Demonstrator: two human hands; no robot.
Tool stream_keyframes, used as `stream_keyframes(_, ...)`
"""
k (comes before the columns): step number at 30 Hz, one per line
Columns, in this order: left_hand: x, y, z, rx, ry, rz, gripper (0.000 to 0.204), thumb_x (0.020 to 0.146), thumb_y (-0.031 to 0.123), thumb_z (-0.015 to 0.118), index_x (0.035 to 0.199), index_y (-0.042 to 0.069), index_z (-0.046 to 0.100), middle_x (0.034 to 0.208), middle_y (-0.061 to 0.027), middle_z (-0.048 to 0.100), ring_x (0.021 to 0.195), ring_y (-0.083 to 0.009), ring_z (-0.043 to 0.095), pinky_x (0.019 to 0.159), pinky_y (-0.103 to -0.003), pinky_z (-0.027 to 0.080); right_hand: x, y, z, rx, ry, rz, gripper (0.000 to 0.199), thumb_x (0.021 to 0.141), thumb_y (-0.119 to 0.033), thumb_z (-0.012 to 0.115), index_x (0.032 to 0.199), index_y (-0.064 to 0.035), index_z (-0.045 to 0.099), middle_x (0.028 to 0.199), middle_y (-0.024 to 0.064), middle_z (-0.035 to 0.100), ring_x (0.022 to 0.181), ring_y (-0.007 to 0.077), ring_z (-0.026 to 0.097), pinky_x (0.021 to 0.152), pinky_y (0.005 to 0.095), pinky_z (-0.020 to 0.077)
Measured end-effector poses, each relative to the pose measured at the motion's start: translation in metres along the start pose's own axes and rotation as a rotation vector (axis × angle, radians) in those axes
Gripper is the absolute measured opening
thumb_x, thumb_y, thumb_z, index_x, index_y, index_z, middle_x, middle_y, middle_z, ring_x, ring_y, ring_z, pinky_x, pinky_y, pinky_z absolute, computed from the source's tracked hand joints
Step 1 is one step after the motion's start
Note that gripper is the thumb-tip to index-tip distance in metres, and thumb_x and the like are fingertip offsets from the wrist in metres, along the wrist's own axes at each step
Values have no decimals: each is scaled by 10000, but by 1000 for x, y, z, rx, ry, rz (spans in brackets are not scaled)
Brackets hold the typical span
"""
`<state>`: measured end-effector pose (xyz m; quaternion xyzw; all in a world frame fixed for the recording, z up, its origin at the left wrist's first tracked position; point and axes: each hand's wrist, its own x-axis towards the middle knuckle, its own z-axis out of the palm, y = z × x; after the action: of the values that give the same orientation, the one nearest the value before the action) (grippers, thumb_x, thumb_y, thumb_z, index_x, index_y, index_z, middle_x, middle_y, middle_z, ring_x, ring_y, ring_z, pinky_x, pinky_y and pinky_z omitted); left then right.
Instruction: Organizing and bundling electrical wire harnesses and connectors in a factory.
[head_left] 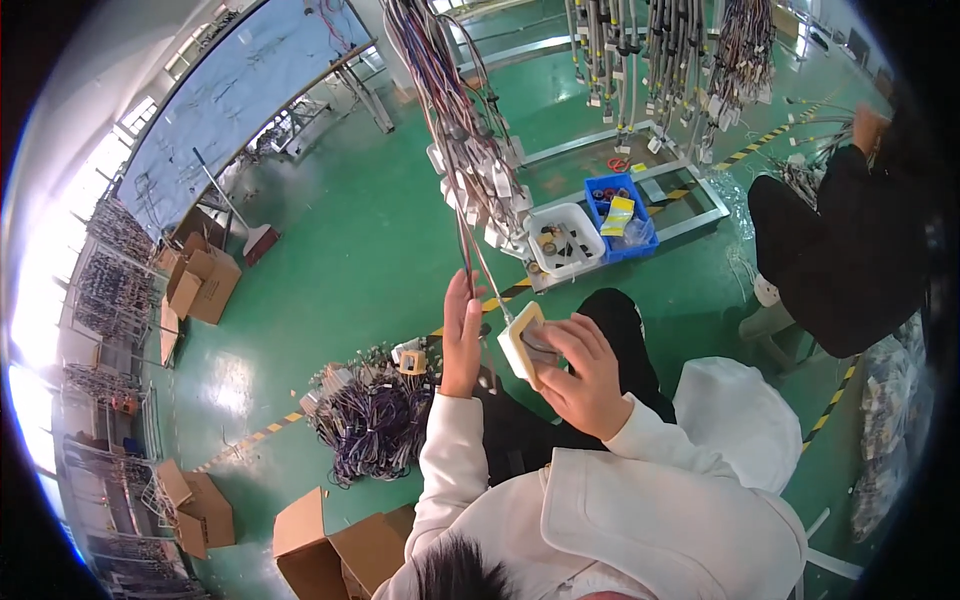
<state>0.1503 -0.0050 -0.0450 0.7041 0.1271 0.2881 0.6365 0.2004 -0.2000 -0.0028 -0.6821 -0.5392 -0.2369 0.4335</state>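
While the right hand [583, 375] had its fingers and thumb closed on a square cream piece [514, 355] with a grey middle, on the wearer's side of the white bin [583, 269], the left hand [463, 345] was mostly open, fingers stretched up alongside some thin wires [491, 278]. Couldn't tell if it was actually touching them, tbh. One wire ran from the square piece up toward a hanging bundle [450, 110], whose white connectors dangled just left of the white bin.

Closer in than the white bin and off to its left, a messy purple wire pile [372, 430] sat on the green floor [330, 230]. Snug against the bin's right side was a blue bin [634, 254] with small parts and something yellow inside. Well right of the white bin was a co-worker [825, 270] in dark clothes. Way over left of it stood an open cardboard box [217, 292] near a broom [258, 243]. Beyond the white bin hung more grey cables [612, 55], and far off to its left was a blue-topped table [235, 105].
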Motion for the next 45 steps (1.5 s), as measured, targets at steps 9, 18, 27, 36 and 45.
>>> stream_keyframes(9,-37,83,16,-399,-71,-99,523,943,207,458,1396,0,296,1077,-151,561,987,-283,598,888,-387,481,9,-29,32,65,-84,-109,244,646,-165,743,846,-105,618,1065,61,535,1070,284,513,897,484,442)
stream_keyframes(18,-37,64,-15,-650,92,-183,537,911,391,557,1284,27,430,1101,-129,568,1037,-276,587,840,-366,518,-4,-4,27,345,-121,-65,481,678,-48,741,1124,-142,588,1064,73,534,919,288,584,763,400,505)
stream_keyframes(27,-40,50,-15,-749,37,-193,443,971,431,436,1185,45,477,1096,-143,575,994,-268,587,825,-362,509,-11,2,37,444,-141,-27,418,697,-18,747,1078,-132,619,954,41,576,737,216,614,604,332,499)
stream_keyframes(36,-36,45,-9,-793,72,-269,459,997,461,347,1129,52,508,1075,-111,582,946,-161,569,820,-303,490,-3,10,39,405,-157,-78,375,666,-41,756,1019,-109,650,898,21,588,689,198,602,570,316,501)
stream_keyframes(45,-38,43,2,-541,0,-201,516,993,490,325,1114,22,504,1066,-93,571,948,-157,542,844,-298,450,35,12,12,107,-348,-449,165,714,-173,680,877,-148,684,828,-52,582,820,137,551,818,339,450)
